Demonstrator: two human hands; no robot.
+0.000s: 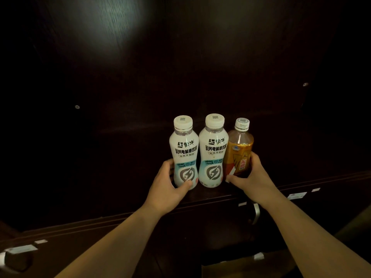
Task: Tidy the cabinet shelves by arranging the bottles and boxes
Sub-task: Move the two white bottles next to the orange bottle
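Three bottles stand upright in a tight row on a dark wooden cabinet shelf. Two are white with white caps, the left white bottle and the middle white bottle. At the right end is an amber drink bottle with a yellow-orange label. My left hand wraps the lower part of the left white bottle, thumb across its front. My right hand grips the base of the amber bottle, fingers around its right side.
The cabinet interior is dark, with its back panel close behind the bottles. A metal handle hangs below the shelf edge. A cardboard box lies at the bottom. White labels stick on the shelf front.
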